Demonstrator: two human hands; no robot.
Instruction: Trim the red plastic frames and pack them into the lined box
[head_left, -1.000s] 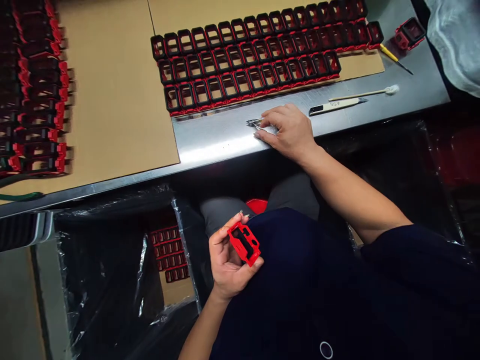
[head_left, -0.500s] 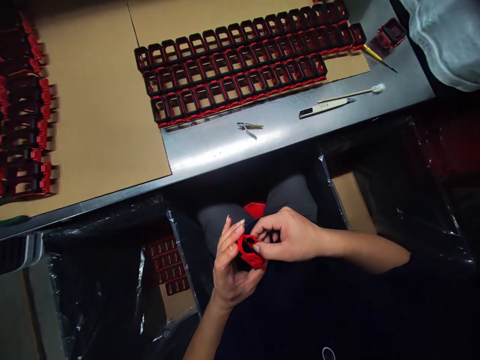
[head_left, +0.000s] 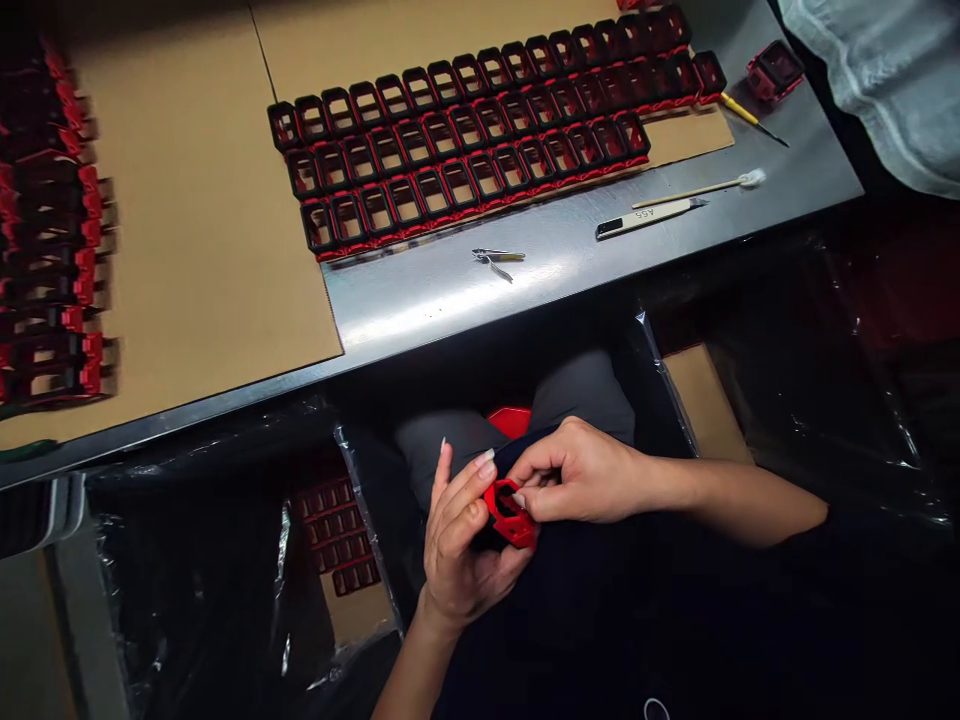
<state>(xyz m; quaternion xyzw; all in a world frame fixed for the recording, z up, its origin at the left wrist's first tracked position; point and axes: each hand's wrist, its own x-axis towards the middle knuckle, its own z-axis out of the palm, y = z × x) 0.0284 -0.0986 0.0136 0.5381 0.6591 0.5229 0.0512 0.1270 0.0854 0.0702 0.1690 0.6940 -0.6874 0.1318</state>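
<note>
Low over my lap, my left hand (head_left: 465, 545) grips a red-and-black plastic frame (head_left: 515, 528) from the left and below. The frame is tilted, with its red rim and opening facing up. From the right, my right hand (head_left: 574, 475) pinches the rim, thumb tip at the opening and curled fingers at the far side. Whether a small piece sits between those fingertips is hidden. Both hands are below the front edge of the metal table (head_left: 420, 310).
Rows of similar frames (head_left: 457, 185) stand on cardboard (head_left: 202, 250), with more stacked at the left. On the metal lie nail clippers (head_left: 499, 258), a craft knife (head_left: 651, 218), a cotton swab (head_left: 697, 192) and a yellow-handled tool (head_left: 742, 110). Plastic-lined bins (head_left: 217, 560) flank my lap.
My left hand and the frame have shifted slightly to the right and down, and the frame has turned a little. My right thumb still reaches to its opening.
</note>
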